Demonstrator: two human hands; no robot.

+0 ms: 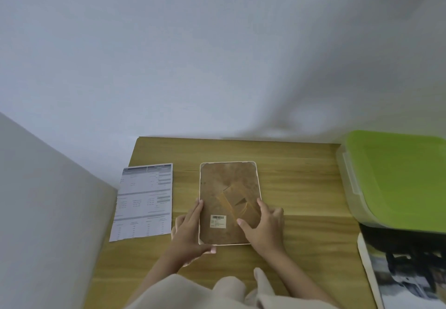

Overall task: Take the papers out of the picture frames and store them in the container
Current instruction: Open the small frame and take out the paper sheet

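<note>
head view: picture frame (229, 202) face down mid counter (301, 188), left hand (190, 229) fingers straight along its left edge, right hand (265, 226) fingers spread on the backing; steady the frame, lift backing evenly so paper inside won't crease; container (398, 178) far right, lid on

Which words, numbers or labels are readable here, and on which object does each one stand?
No text can be read.
White sticker on the picture frame back: a barcode with small lines, too small to read.
Printed sheet left of the frame: tables and text, too blurred to read.
Green-lidded container: no visible text.
</note>
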